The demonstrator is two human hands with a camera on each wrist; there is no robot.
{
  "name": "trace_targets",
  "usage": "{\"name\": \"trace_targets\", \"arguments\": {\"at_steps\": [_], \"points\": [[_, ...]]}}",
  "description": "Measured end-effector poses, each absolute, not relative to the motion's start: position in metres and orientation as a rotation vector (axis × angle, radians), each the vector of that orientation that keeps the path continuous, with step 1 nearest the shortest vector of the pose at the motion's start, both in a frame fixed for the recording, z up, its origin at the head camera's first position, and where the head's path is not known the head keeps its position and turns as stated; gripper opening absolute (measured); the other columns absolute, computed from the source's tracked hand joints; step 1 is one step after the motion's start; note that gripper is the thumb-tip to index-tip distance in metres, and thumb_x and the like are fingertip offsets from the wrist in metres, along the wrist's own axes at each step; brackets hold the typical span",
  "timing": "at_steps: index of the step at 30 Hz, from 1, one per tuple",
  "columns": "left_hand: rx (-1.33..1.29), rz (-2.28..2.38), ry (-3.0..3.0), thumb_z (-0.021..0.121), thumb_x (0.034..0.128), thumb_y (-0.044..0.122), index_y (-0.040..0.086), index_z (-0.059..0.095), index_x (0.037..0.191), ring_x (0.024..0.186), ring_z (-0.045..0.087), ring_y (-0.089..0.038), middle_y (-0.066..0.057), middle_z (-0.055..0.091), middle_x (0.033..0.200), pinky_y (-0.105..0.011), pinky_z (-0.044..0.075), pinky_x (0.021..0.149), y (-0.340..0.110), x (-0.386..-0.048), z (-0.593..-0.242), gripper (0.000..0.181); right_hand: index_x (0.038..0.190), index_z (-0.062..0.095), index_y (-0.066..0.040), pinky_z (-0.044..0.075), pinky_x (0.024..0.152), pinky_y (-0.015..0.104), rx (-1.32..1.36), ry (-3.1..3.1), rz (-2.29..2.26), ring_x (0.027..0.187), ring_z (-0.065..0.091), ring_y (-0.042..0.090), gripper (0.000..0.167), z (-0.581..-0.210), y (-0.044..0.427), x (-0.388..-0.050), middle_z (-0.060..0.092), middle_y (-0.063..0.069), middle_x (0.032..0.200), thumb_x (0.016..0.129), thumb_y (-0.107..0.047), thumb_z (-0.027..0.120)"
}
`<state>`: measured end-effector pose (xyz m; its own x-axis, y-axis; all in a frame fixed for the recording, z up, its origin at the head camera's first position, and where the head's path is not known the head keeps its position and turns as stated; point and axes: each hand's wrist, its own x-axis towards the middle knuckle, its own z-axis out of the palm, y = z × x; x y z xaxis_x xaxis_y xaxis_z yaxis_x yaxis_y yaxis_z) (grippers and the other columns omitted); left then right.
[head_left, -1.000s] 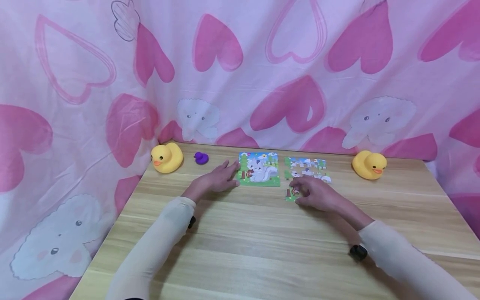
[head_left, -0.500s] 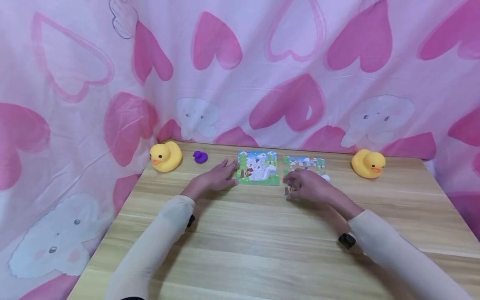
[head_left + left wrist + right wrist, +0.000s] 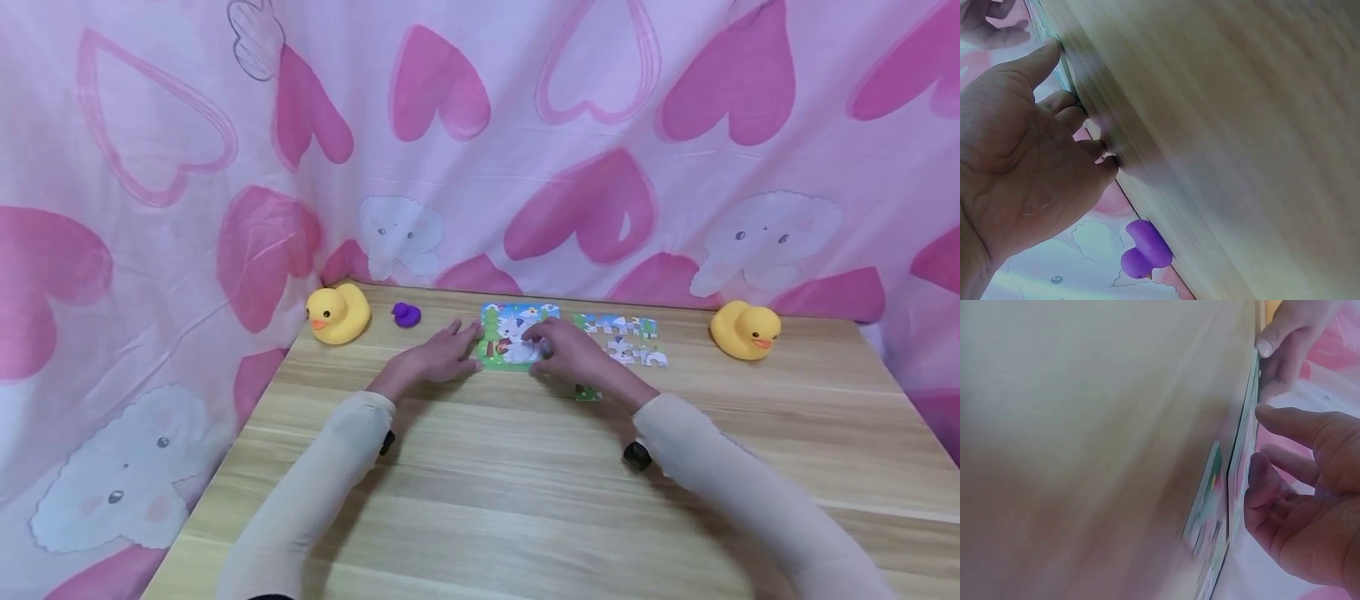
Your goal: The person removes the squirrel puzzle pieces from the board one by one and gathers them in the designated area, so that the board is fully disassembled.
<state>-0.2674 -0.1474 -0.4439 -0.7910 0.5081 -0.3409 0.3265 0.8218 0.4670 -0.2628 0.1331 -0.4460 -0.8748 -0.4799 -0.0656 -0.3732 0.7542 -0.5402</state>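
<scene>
A square picture board (image 3: 491, 321) with a white squirrel lies flat near the back of the table. My left hand (image 3: 442, 354) rests at its left edge, thumb and fingers spread. Over the right part of the board is my right hand (image 3: 573, 350), hiding some of the picture. In the right wrist view its thumb and fingertips stand apart, and I see nothing held between them. To the board's right lie loose jigsaw pieces (image 3: 651, 357) of a similar scene, partly covered by the right forearm. One green-edged jigsaw piece (image 3: 587, 392) lies nearest the front.
A purple toy duck (image 3: 407, 315) sits left of the board, beyond the left hand. Large yellow toy ducks stand at the left (image 3: 339, 313) and right (image 3: 745, 330). A pink heart-patterned curtain (image 3: 480, 167) hangs along the table's back edge.
My right hand has moved left, from the loose jigsaw pieces to over the picture board. My left hand stays at the board's left edge.
</scene>
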Motion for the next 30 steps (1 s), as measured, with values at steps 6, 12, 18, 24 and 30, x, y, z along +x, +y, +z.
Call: {"name": "trace_targets", "arguments": {"at_steps": [6,12,18,24,30], "points": [[0.617,0.498,2.568,0.053,0.1100,0.043,0.016,0.010,0.172,0.167,-0.003,-0.038,-0.006,0.002,0.181,-0.059,0.008,0.136,-0.145,-0.263,-0.447,0.080,0.140,0.066,-0.011,0.062,0.091,0.041,-0.733,2.727,-0.763,0.103,0.068,0.024,0.056,-0.452,0.125,-0.266,0.066,0.010,0.133,0.088,-0.018,0.086],[0.620,0.530,2.555,0.052,0.1086,0.049,0.020,0.010,0.172,0.166,-0.004,-0.041,-0.005,0.001,0.181,-0.064,0.008,0.134,-0.148,-0.271,-0.462,0.082,0.135,0.068,-0.011,0.060,0.091,0.040,-0.715,2.706,-0.776,0.102,0.066,0.023,0.049,-0.456,0.128,-0.267,0.067,0.010,0.129,0.089,-0.018,0.084],[0.619,0.529,2.544,0.051,0.1102,0.044,0.018,0.009,0.172,0.167,-0.006,-0.038,-0.005,-0.001,0.181,-0.061,0.006,0.136,-0.144,-0.265,-0.450,0.079,0.134,0.068,-0.011,0.059,0.095,0.042,-0.682,2.706,-0.803,0.107,0.065,0.024,0.051,-0.454,0.128,-0.269,0.068,0.010,0.129,0.087,-0.018,0.086],[0.655,0.541,2.552,0.050,0.1101,0.045,0.018,0.010,0.172,0.166,-0.005,-0.041,-0.005,0.000,0.181,-0.064,0.006,0.135,-0.147,-0.266,-0.448,0.079,0.132,0.068,-0.014,0.058,0.095,0.042,-0.651,2.689,-0.806,0.105,0.064,0.023,0.051,-0.451,0.125,-0.273,0.069,0.007,0.126,0.085,-0.017,0.088],[0.658,0.517,2.569,0.051,0.1106,0.042,0.016,0.010,0.172,0.167,-0.004,-0.040,-0.006,0.001,0.181,-0.060,0.006,0.136,-0.147,-0.264,-0.442,0.078,0.134,0.065,-0.018,0.059,0.094,0.040,-0.594,2.662,-0.875,0.104,0.065,0.022,0.054,-0.451,0.123,-0.273,0.066,0.003,0.125,0.085,-0.016,0.088]]}}
